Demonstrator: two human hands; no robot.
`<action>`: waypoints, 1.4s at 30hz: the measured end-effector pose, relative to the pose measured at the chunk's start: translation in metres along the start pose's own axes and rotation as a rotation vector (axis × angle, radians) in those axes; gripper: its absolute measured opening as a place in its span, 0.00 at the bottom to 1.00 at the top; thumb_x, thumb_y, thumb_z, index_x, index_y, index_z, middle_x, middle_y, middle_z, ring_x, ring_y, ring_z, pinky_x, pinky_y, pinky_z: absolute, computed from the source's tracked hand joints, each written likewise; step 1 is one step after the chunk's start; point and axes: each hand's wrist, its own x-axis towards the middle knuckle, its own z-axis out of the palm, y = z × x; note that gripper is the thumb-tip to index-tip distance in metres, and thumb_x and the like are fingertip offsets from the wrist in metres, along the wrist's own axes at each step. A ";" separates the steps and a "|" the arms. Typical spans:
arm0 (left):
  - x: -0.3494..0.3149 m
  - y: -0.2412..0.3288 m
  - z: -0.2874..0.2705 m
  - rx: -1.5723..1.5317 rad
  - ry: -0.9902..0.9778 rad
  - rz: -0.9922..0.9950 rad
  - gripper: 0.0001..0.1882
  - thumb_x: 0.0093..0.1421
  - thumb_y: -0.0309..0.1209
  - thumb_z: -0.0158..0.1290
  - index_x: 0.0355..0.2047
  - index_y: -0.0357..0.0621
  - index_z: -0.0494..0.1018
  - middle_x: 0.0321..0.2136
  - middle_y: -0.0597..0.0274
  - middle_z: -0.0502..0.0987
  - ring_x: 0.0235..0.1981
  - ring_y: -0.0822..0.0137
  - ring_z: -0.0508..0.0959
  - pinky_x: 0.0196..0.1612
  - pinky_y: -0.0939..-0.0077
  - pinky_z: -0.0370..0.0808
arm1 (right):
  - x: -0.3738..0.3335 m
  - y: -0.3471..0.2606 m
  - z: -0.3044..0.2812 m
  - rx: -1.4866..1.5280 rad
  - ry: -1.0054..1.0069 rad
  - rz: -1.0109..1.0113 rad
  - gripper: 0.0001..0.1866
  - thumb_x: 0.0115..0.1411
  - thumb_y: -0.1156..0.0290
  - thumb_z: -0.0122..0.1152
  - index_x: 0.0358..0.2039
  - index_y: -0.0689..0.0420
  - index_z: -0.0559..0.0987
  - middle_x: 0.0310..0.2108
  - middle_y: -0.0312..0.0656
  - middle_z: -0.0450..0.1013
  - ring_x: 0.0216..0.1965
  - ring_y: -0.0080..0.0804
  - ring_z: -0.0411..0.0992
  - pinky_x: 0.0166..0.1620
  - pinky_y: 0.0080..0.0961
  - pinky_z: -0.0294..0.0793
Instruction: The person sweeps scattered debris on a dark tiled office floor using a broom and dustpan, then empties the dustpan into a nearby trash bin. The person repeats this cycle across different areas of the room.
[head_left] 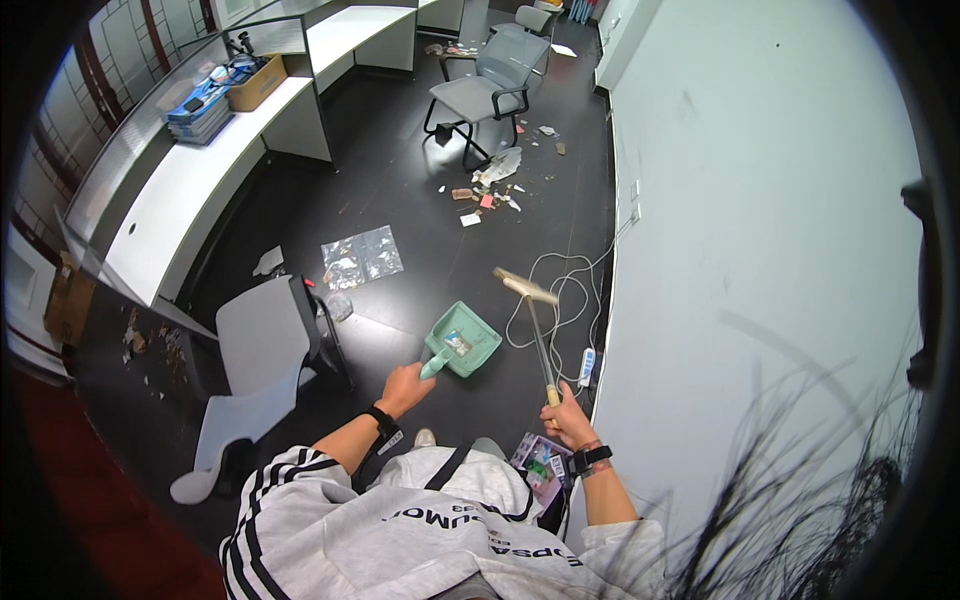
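Note:
My left hand (pixel 403 391) is closed round the short handle of a green dustpan (pixel 484 345), held low over the dark floor. Some small pale scraps of litter (pixel 457 342) lie in its pan. In my right hand (pixel 571 420) is the cream grip of a T-shaped brush (pixel 540 335) with a thin metal shaft. Its beige head (pixel 526 286) points away from me, up and right of the dustpan, apart from it. Whether the head touches the floor, I cannot tell.
Litter (pixel 487 195) is scattered ahead near a grey chair (pixel 483 85). A clear plastic bag (pixel 362 257) lies left. A tipped grey chair (pixel 262 340) is close on my left. White cable (pixel 545 258) and a power strip (pixel 587 366) run along the right wall. White desks (pixel 215 165) line the left.

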 end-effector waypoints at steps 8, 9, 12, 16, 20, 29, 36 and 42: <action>0.126 0.025 -0.015 -0.039 0.043 -0.081 0.17 0.48 0.41 0.53 0.26 0.37 0.73 0.23 0.41 0.75 0.28 0.41 0.75 0.33 0.52 0.71 | 0.149 -0.072 -0.077 0.861 -0.132 0.371 0.07 0.51 0.85 0.47 0.29 0.59 0.67 0.14 0.28 0.56 0.09 0.13 0.49 0.10 0.11 0.47; 0.145 0.031 -0.020 -0.041 0.050 -0.075 0.17 0.48 0.40 0.54 0.26 0.36 0.74 0.22 0.41 0.74 0.28 0.41 0.74 0.32 0.53 0.70 | 0.163 -0.082 -0.083 0.830 -0.174 0.355 0.07 0.50 0.85 0.48 0.28 0.59 0.67 0.13 0.27 0.55 0.09 0.13 0.49 0.11 0.11 0.46; 0.208 0.061 -0.029 -0.016 0.052 -0.071 0.17 0.48 0.40 0.54 0.27 0.36 0.74 0.22 0.40 0.74 0.28 0.41 0.74 0.32 0.54 0.70 | 0.210 -0.118 -0.090 0.572 0.032 0.316 0.09 0.45 0.86 0.50 0.27 0.59 0.66 0.14 0.30 0.57 0.09 0.16 0.50 0.11 0.15 0.47; 0.298 0.107 -0.051 0.020 0.064 -0.086 0.18 0.48 0.40 0.55 0.26 0.34 0.73 0.21 0.40 0.74 0.27 0.41 0.74 0.31 0.54 0.69 | 0.263 -0.180 -0.110 0.192 0.121 0.115 0.07 0.45 0.82 0.51 0.26 0.59 0.67 0.16 0.33 0.60 0.10 0.21 0.55 0.12 0.19 0.51; 0.385 0.150 -0.051 0.026 0.020 -0.155 0.18 0.49 0.41 0.55 0.26 0.34 0.72 0.20 0.41 0.73 0.26 0.43 0.74 0.30 0.56 0.69 | 0.315 -0.211 -0.136 -0.404 0.502 -0.241 0.04 0.48 0.78 0.51 0.25 0.58 0.66 0.17 0.36 0.62 0.11 0.25 0.59 0.13 0.24 0.57; 0.550 0.165 -0.045 -0.020 -0.015 -0.133 0.17 0.49 0.41 0.54 0.27 0.36 0.73 0.21 0.42 0.75 0.27 0.43 0.75 0.32 0.55 0.71 | 0.436 -0.355 -0.152 -0.002 0.255 0.010 0.08 0.51 0.75 0.57 0.27 0.57 0.65 0.15 0.32 0.59 0.11 0.20 0.58 0.11 0.20 0.54; 0.647 0.152 -0.045 -0.091 -0.032 -0.234 0.18 0.48 0.41 0.54 0.28 0.36 0.73 0.25 0.42 0.76 0.30 0.44 0.76 0.35 0.56 0.71 | 0.516 -0.418 -0.160 -0.166 0.213 0.256 0.06 0.49 0.77 0.54 0.18 0.58 0.68 0.13 0.33 0.60 0.10 0.22 0.58 0.12 0.21 0.53; 0.656 0.140 -0.051 -0.139 0.013 -0.340 0.16 0.48 0.39 0.52 0.28 0.37 0.73 0.26 0.42 0.76 0.31 0.42 0.75 0.36 0.53 0.71 | 0.547 -0.445 -0.161 -0.263 0.123 0.424 0.07 0.52 0.76 0.57 0.21 0.59 0.69 0.15 0.34 0.63 0.13 0.22 0.60 0.16 0.21 0.58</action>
